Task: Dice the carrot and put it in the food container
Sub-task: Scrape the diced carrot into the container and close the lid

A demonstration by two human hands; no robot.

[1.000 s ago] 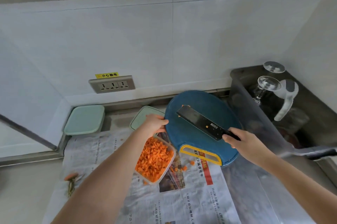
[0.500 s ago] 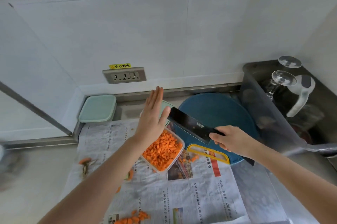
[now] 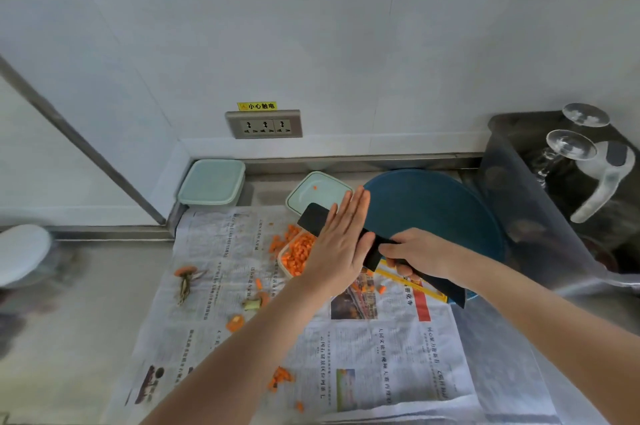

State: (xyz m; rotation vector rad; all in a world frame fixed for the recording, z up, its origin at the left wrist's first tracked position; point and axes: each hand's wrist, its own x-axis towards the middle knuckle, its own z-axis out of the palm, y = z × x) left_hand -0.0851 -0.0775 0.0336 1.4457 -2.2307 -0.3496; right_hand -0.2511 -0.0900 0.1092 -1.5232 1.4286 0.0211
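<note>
The clear rectangular plastic food container (image 3: 283, 268) is holding orange diced carrot (image 3: 298, 253). The left hand (image 3: 343, 244), fingers straight, is lying against the black cleaver (image 3: 313, 216); the right hand (image 3: 420, 253) is gripping its handle.

L hand (image 3: 341, 244) covers most of food container (image 3: 281, 262).
</note>
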